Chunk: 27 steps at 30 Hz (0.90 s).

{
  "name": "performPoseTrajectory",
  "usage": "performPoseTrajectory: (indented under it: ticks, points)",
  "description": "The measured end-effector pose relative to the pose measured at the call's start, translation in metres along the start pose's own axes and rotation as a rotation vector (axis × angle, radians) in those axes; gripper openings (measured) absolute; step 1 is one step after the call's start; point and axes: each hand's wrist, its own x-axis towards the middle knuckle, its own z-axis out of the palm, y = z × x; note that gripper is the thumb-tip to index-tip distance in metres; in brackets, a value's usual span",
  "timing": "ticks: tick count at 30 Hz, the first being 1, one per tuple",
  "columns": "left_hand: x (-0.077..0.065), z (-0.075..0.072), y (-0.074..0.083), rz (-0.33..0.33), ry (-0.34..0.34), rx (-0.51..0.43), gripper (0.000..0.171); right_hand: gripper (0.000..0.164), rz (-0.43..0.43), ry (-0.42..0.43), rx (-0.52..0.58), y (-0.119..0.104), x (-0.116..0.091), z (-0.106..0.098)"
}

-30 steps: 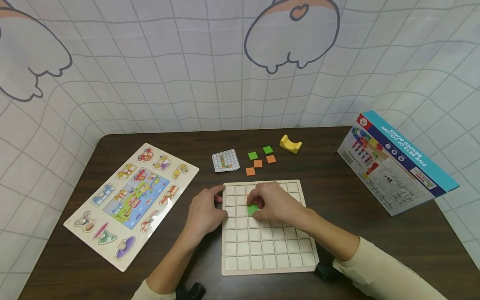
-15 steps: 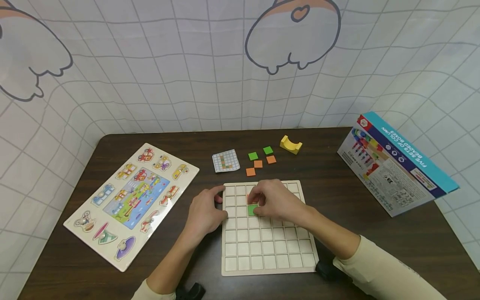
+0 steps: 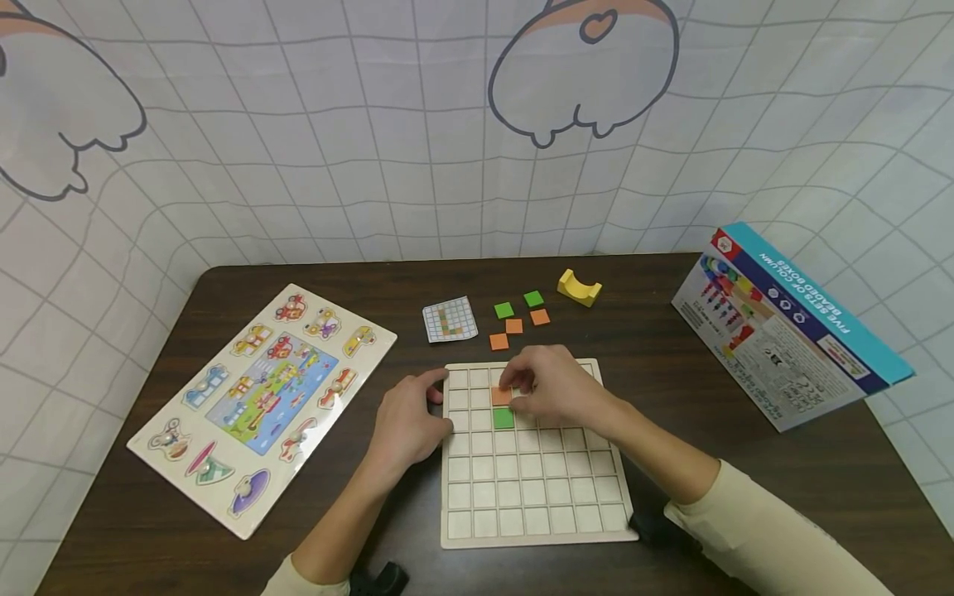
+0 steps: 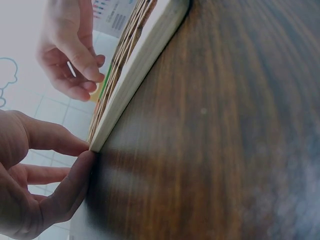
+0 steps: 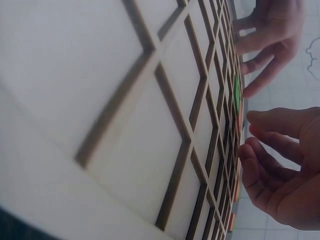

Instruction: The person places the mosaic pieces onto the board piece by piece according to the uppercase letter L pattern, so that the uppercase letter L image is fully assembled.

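A pale wooden grid board (image 3: 537, 493) lies flat on the dark table. Two square tiles sit in its cells, an orange tile (image 3: 501, 396) with a green tile (image 3: 503, 418) directly below. My left hand (image 3: 406, 418) touches the board's left edge, index finger by the upper corner, thumb lower down. In the left wrist view, fingertips of the left hand (image 4: 47, 175) press at the board's edge (image 4: 135, 75). Just right of the orange tile hovers my right hand (image 3: 555, 389). In the right wrist view, nothing shows between the loosely bent fingers of the right hand (image 5: 282, 167).
Behind the board lie loose orange tiles (image 3: 514, 326), green tiles (image 3: 503, 310), a printed pattern card (image 3: 450, 320) and a yellow curved block (image 3: 579, 288). A picture peg puzzle (image 3: 261, 406) lies at left. A blue-topped toy box (image 3: 790, 331) stands at right.
My right hand has let go of the green tile and shifted up and right, uncovering the green and orange tiles on the board. The left hand stays put.
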Motion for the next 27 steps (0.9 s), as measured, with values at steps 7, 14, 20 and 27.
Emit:
performPoseTrajectory:
  ticks: [7,14,20,27]
  points:
    - [-0.001,0.000,-0.001,0.010,-0.001,0.010,0.069,0.018,0.041,0.027,0.025,0.007,0.003,-0.006]
    - [0.000,0.000,-0.001,0.013,0.002,0.007,0.069,0.020,0.057,0.042,0.058,0.017,0.008,-0.014]
    - [-0.001,-0.001,-0.001,0.013,0.004,0.010,0.069,0.022,0.099,0.050,0.064,0.024,0.012,-0.021]
    - [0.000,0.000,0.001,-0.001,0.000,0.007,0.069,0.025,0.145,0.079,0.072,0.032,0.019,-0.026]
